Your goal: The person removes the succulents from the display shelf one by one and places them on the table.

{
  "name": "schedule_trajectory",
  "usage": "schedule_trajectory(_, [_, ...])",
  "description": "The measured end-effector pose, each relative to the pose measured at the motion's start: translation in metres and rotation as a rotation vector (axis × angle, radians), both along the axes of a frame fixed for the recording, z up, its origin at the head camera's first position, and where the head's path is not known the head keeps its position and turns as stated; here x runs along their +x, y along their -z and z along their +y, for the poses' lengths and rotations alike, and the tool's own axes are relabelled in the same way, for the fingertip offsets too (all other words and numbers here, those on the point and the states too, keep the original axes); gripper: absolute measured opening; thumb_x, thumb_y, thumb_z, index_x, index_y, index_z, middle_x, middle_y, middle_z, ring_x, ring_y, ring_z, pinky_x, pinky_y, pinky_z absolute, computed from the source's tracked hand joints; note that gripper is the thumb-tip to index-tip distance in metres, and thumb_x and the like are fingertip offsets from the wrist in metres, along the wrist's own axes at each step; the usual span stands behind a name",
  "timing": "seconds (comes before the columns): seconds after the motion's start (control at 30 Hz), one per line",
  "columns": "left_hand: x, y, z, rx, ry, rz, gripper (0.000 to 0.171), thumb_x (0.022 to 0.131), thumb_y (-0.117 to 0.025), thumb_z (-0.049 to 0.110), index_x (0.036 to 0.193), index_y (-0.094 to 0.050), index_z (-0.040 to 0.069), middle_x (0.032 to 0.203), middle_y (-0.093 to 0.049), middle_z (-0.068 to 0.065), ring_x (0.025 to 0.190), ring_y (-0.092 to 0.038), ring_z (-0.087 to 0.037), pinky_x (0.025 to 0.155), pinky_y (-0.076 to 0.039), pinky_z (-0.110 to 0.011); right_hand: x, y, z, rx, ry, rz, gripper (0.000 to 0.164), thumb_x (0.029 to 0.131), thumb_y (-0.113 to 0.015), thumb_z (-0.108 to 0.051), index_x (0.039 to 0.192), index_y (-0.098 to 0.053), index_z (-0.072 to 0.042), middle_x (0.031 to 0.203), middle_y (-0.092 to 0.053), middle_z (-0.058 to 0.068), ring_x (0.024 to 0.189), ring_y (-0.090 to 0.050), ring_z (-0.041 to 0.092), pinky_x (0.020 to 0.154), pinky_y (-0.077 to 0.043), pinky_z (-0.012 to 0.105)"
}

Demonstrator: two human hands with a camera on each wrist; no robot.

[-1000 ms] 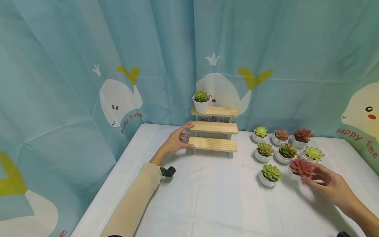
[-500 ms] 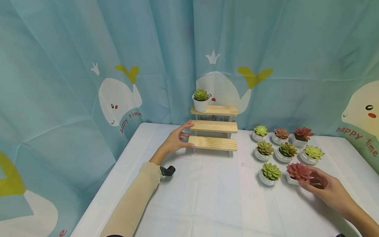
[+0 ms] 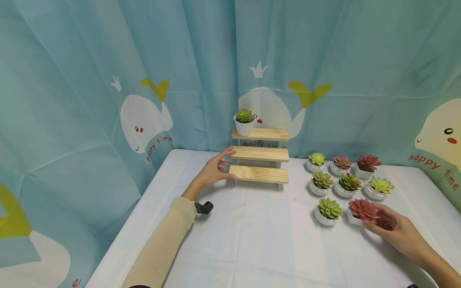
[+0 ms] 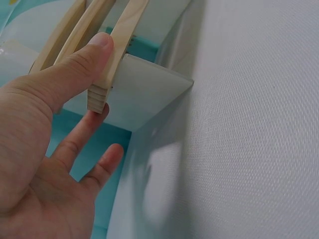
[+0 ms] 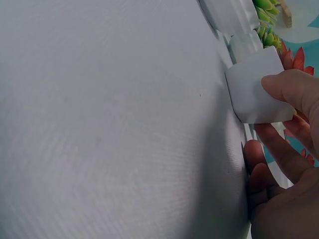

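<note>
My left hand (image 3: 212, 171) grips the left end of a three-tier wooden stand (image 3: 259, 174). In the left wrist view, the thumb (image 4: 82, 64) lies on one board and a fingertip touches the board's end. On the top tier stands a green succulent (image 3: 245, 120) in a white pot. My right hand (image 3: 399, 230) holds a red succulent (image 3: 363, 210) by its white pot (image 5: 259, 89), thumb on one side and fingers on the other. That pot appears upright on the table, just right of a green succulent (image 3: 328, 211) in a round white pot.
Behind these two pots, several more potted succulents stand in rows, among them a yellow-green one (image 3: 379, 187) and a dark red one (image 3: 368, 166). A white cloth (image 3: 266, 240) covers the table. A blue whale-print curtain (image 3: 201, 60) hangs behind and at the left.
The right hand has brought the red succulent slightly toward me and left, down beside the front green one; it barely moves in the last half second. The left hand stays on the stand.
</note>
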State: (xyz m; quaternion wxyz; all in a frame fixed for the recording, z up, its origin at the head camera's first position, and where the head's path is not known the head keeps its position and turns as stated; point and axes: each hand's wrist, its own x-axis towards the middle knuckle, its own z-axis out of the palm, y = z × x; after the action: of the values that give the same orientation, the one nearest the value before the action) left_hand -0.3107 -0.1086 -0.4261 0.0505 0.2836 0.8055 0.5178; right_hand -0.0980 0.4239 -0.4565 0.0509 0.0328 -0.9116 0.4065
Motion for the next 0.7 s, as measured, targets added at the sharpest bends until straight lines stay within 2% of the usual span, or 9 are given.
schedule_trajectory(0.47, [0.0002, 0.0007, 0.0000, 0.009, 0.001, -0.005, 0.087, 0.081, -0.089, 0.011, 0.156, -0.046, 0.020, 0.169, -0.025, 0.012, 0.125, -0.060, -0.033, 0.098, -0.050, -0.055, -0.0003, 0.0010, -0.0001, 0.001, 0.009, -0.014, 0.052, 0.092, -0.079, -0.015, 0.136, -0.055, -0.002, 0.101, -0.064, -0.028, 0.089, -0.061, -0.010, 0.070, -0.048, 0.012])
schedule_trajectory(0.7, [0.0006, -0.0003, 0.0001, -0.005, -0.013, -0.007, 0.086, 0.081, -0.089, 0.012, 0.155, -0.046, 0.022, 0.168, -0.024, 0.013, 0.125, -0.061, -0.028, 0.098, -0.052, -0.051, 0.0004, 0.0014, 0.0004, -0.007, 0.018, -0.022, 0.053, 0.092, -0.080, -0.016, 0.137, -0.055, -0.003, 0.102, -0.063, -0.030, 0.090, -0.060, -0.011, 0.069, -0.048, 0.012])
